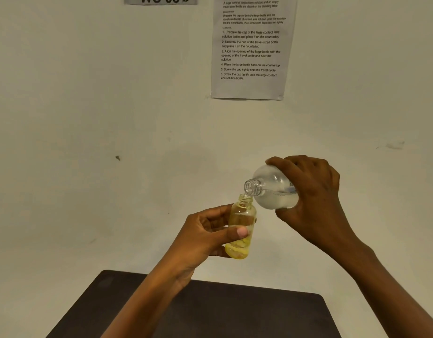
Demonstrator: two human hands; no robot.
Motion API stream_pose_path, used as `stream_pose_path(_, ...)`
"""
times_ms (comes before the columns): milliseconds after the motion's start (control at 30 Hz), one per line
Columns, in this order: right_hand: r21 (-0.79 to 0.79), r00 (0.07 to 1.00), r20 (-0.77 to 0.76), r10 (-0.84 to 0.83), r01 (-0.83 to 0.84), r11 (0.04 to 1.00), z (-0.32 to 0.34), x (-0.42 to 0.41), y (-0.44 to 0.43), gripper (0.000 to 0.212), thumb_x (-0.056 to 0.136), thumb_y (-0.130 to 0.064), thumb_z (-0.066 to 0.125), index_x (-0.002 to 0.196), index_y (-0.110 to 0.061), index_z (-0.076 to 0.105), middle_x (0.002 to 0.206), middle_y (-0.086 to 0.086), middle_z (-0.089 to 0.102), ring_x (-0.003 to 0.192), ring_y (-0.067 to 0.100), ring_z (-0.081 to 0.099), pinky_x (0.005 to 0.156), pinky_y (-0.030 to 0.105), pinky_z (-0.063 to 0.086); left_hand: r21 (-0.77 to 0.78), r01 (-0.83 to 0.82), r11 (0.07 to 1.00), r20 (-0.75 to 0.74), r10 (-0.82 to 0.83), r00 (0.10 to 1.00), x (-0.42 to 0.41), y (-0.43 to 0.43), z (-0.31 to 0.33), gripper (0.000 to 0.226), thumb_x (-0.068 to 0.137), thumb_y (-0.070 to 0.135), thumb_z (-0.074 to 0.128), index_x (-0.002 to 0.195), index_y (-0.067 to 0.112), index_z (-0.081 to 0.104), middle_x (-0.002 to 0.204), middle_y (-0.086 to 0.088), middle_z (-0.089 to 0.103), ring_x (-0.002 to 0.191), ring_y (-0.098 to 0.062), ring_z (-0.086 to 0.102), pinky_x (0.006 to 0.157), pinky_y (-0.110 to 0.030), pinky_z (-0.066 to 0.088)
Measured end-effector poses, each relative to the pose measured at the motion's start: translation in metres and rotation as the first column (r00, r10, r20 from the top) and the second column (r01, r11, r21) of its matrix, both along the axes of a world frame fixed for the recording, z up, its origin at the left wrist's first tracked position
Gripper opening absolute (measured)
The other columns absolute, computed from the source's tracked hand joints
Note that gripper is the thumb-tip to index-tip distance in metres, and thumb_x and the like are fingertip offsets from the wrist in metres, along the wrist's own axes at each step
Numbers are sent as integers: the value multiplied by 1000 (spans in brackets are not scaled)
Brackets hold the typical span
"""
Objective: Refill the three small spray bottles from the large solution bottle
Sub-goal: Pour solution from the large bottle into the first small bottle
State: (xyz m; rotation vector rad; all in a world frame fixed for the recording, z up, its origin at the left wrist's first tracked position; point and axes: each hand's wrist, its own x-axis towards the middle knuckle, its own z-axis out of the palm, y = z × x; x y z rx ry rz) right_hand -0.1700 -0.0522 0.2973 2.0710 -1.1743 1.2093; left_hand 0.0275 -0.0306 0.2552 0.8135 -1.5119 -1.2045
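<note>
My left hand (208,236) grips a small clear bottle (242,215) with a yellow tint, uncapped and nearly upright, held in the air above the table. It holds some liquid in its lower part. My right hand (310,193) wraps around the large clear solution bottle (271,189), tipped sideways with its open threaded neck pointing left and down. That neck sits right over the small bottle's mouth, and clear liquid lies along the large bottle's lower side. No caps or other small bottles are visible.
A dark table top (235,313) with rounded corners lies below my forearms. Behind it is a pale wall with a printed instruction sheet (252,47) and a grey sign (161,0) at the top.
</note>
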Motion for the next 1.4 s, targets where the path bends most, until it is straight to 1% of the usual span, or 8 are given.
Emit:
stream_pose_path(167,3,1000,-5,-3,3,1000,0,0,-1,66,58,-23,60,120,-35,41,109,1,56,106,26,44,89,39,26,3,2,1000,-5,-2,1000,0,-1,0,48,56,30,72,104,26,66,104,-3,73,92,-21,71,66,-31,59)
stream_pose_path(367,-5,1000,-5,-2,2,1000,1,1,-2,66,57,-23,60,119,-34,42,109,1,57,105,23,41,88,37,25,1,-1,1000,-1,1,1000,0,-1,0,49,55,32,72,103,27,66,104,-2,73,93,-21,71,67,-31,59)
stream_pose_path(533,-4,1000,-4,-3,3,1000,0,1,-2,66,57,-21,59,119,-35,42,108,0,56,105,21,39,88,37,24,4,-1,1000,-3,1,1000,0,-1,0,49,57,30,72,105,25,65,105,-3,73,93,-21,71,67,-32,59)
stream_pose_path(700,-6,1000,3,-1,1,1000,0,0,-2,66,57,-21,59,119,-36,42,108,0,56,105,20,37,88,38,24,5,2,1000,-6,-2,1000,0,0,1,54,51,35,74,103,28,66,104,-2,73,93,-20,71,66,-31,59)
stream_pose_path(867,-10,1000,3,2,-2,1000,1,0,-2,67,56,-21,60,119,-36,41,107,0,56,105,20,38,88,39,25,3,1,1000,-4,-1,1000,0,0,1,51,55,32,73,105,27,65,105,-3,73,94,-21,71,69,-34,59)
stream_pose_path(967,-12,1000,2,3,-3,1000,1,0,-2,67,56,-21,61,119,-35,42,108,0,56,105,20,37,88,39,25,-1,5,1000,-4,-5,1000,0,1,1,48,56,31,72,104,27,66,104,-2,73,94,-20,71,68,-32,59)
stream_pose_path(1400,-16,1000,-1,-4,4,1000,3,0,0,67,56,-21,61,119,-35,42,108,1,57,104,19,37,87,38,25,-1,7,1000,-6,-7,1000,0,1,2,50,55,33,73,104,28,66,104,-2,73,93,-20,71,65,-30,58)
